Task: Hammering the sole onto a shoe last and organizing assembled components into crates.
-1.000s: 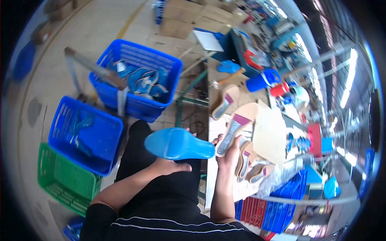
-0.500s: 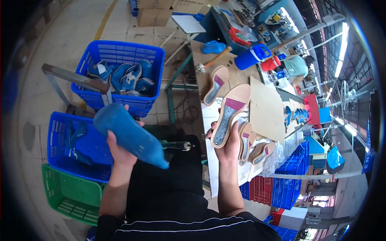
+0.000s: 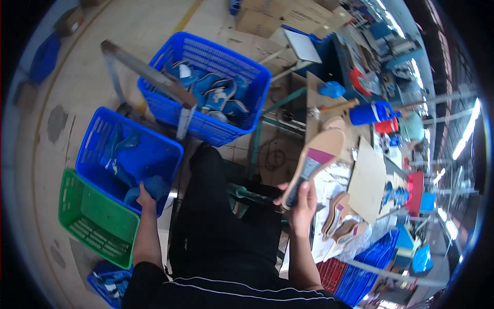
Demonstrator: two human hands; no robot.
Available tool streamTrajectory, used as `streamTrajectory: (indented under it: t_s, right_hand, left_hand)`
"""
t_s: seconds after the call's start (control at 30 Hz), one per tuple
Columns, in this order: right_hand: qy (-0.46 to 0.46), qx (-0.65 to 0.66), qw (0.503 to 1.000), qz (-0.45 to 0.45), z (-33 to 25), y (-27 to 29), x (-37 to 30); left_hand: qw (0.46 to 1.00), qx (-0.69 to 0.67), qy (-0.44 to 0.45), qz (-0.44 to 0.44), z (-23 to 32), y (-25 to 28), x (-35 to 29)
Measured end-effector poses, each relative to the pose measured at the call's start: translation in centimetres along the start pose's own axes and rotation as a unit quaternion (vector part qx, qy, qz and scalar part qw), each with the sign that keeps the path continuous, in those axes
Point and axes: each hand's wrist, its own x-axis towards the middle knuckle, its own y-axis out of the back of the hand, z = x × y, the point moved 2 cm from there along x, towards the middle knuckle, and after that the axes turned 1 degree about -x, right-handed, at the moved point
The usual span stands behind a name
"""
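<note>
My left hand [image 3: 146, 200] reaches down into the near blue plastic basket [image 3: 95, 172], its fingers closed round a blue shoe last [image 3: 156, 185]. Other blue pieces [image 3: 121, 147] lie in the same basket. Held up over the bench edge in my right hand [image 3: 303, 206] is a tan insole [image 3: 329, 141] with a purple patch and a grey shank strip. My fingers grip its narrow end. More tan insoles [image 3: 337, 208] rest on the workbench to the right of that hand, and another shows partly behind the held one.
A larger blue basket [image 3: 226, 131] full of blue lasts stands farther off, behind a rusty metal bar [image 3: 146, 72]. At left sits a green basket [image 3: 98, 226]. A blue jug [image 3: 368, 114] and a tan board [image 3: 366, 175] occupy the bench; a person [image 3: 411, 126] is beyond.
My left hand has lowered the shoe last from in front of me into the near blue basket. My right hand still holds the insole, now tilted differently. The view has swung left.
</note>
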Motion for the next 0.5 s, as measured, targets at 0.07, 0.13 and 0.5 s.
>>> streamTrajectory:
  t_s: [0.07, 0.13, 0.5]
  right_hand:
    - [-0.029, -0.048, 0.998, 0.019, 0.4, 0.7, -0.1]
    - [-0.024, -0.074, 0.997, 0.023, 1.2, 0.7, 0.3]
    - [0.036, -0.287, 0.954, 0.084, 3.0, 1.6, 0.9]
  left_hand:
    - [0.94, 0.254, -0.184, 0.135, -1.0, -0.6, 0.3]
    - [0.848, 0.466, -0.238, 0.091, 3.4, 3.1, 5.2]
    - [0.706, 0.687, -0.174, 0.009, 1.8, -2.0, 7.3]
